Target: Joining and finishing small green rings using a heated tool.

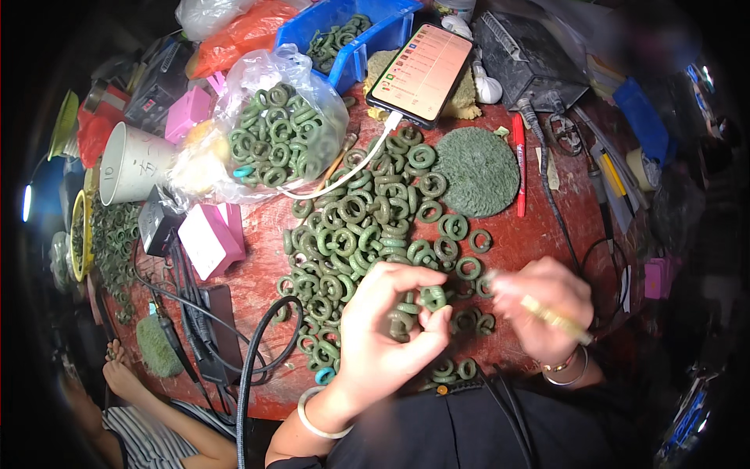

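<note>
My left hand (pixel 394 313), a pale bangle on its wrist, pinches a small green stone ring (pixel 432 297) between thumb and forefinger. To its right, my right hand (pixel 547 305) is closed round a slim yellowish stick-like tool (pixel 556 319). Motion blurs that hand and the tool, so I cannot tell the tool's kind; its far end, near the ring, is smeared. Just beyond my left hand a large heap of green rings (pixel 348 234) spreads over the red table. More loose rings lie around and below both hands.
Past the heap are a clear bag of rings (pixel 275 133), a lit phone (pixel 422 74) on a white cable, a blue bin (pixel 351 66), and a round green pad (pixel 476 172) beside a red pen (pixel 519 164). Black cables (pixel 250 352) loop at left, near another person's hand (pixel 117 367).
</note>
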Tool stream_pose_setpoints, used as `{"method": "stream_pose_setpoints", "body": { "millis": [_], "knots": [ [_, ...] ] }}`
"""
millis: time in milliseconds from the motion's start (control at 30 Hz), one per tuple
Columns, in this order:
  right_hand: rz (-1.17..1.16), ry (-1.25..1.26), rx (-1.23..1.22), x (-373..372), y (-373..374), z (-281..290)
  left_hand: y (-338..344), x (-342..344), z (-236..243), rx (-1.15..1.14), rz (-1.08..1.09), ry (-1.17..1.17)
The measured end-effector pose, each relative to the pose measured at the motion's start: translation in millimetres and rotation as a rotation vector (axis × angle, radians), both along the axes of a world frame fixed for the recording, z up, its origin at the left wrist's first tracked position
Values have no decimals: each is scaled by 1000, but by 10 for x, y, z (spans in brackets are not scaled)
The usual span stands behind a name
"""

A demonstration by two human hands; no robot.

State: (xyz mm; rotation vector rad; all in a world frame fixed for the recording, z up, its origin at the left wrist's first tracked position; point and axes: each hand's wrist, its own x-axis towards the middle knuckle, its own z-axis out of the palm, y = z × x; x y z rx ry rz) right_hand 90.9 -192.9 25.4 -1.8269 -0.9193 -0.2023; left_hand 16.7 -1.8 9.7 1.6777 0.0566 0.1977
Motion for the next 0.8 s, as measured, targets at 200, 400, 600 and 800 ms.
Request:
{"method": "stream_pose_setpoints", "body": {
  "millis": [200,400,600,800],
  "knots": [
    [-20,206,-233,83,34,-77,83,-33,49,-1117,-115,248],
    [-25,171,-242,27,65,-127,83,-73,44,-827,-116,379],
    [94,880,145,-53,-14,-92,-5,-12,-49,-285,-95,92],
    [177,953,177,-73,-2,-64,-4,-23,14,-103,-157,120]
  ]
}}
